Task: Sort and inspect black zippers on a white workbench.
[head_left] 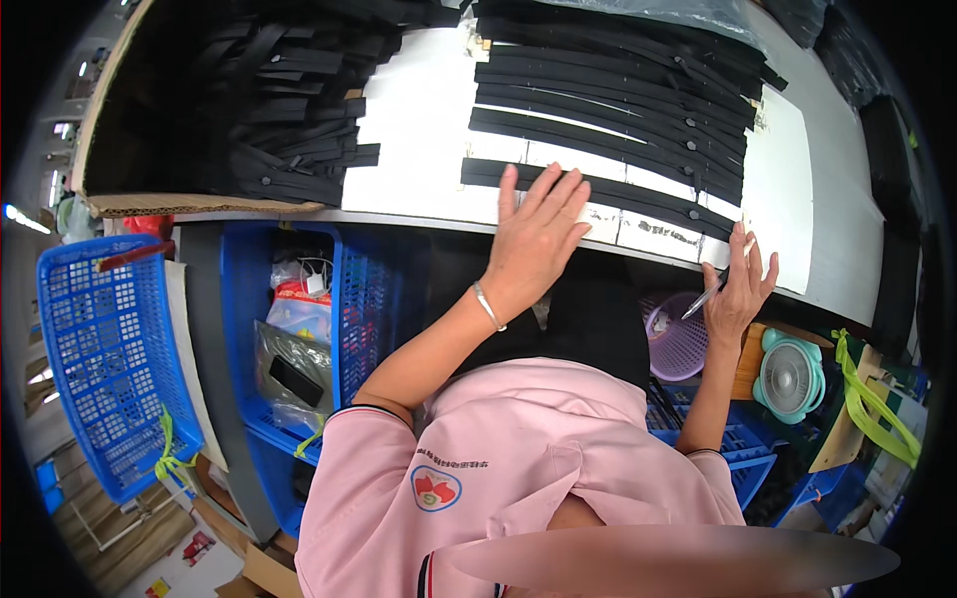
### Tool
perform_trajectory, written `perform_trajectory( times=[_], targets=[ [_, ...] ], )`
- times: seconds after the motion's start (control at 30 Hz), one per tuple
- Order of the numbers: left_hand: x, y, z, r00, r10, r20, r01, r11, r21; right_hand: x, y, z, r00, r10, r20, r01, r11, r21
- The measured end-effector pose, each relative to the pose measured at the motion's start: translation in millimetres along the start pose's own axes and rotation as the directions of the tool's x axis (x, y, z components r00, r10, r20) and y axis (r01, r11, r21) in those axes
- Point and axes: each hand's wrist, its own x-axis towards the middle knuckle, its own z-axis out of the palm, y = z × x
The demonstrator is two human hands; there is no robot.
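Several flat black strips (608, 100) lie in rows across a white sheet with markings (638, 229) on the table. My left hand (538, 234) rests palm down, fingers spread, with its fingertips on the left part of the nearest black strip (633, 191). At that strip's right end is my right hand (736, 291), its fingertips touching or close to the strip's end. A silver pen (704, 299) is tucked in this hand and points down to the left, while the fingers stretch forward.
At the left, a cardboard box (209, 206) holds a heap of black strips (289, 149). Blue plastic baskets (110, 349) stand below the table on the left. A purple basket (676, 344) and a turquoise fan (791, 377) are below on the right.
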Motion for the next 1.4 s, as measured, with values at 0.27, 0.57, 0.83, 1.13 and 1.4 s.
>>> perform_trajectory(
  times=[0.27,0.57,0.83,1.13,1.4],
  targets=[
    [-29.7,-29.3,-36.1,0.973,-0.230,0.032,0.219,0.955,0.199,-3.2,4.3,-0.5,0.999,-0.011,0.037,0.013,0.997,-0.071],
    [-33.2,-38.6,-34.6,0.973,-0.230,-0.010,0.230,0.968,0.102,12.5,-14.5,-6.7,0.991,0.134,0.018,-0.135,0.990,0.047],
    [-33.8,-43.1,-31.1,0.985,-0.165,-0.056,0.171,0.979,0.109,93.2,-124.7,-2.1,0.939,0.279,0.203,-0.329,0.549,0.768],
    [-32.4,-42.4,-30.5,0.983,-0.174,-0.053,0.179,0.977,0.119,132.1,-193.8,38.1,0.895,0.212,0.392,-0.436,0.233,0.869],
    [-34.5,-43.9,-29.6,0.982,-0.175,-0.073,0.182,0.977,0.113,132.4,-199.0,41.6,0.922,0.183,0.340,-0.386,0.423,0.820]
  ],
)
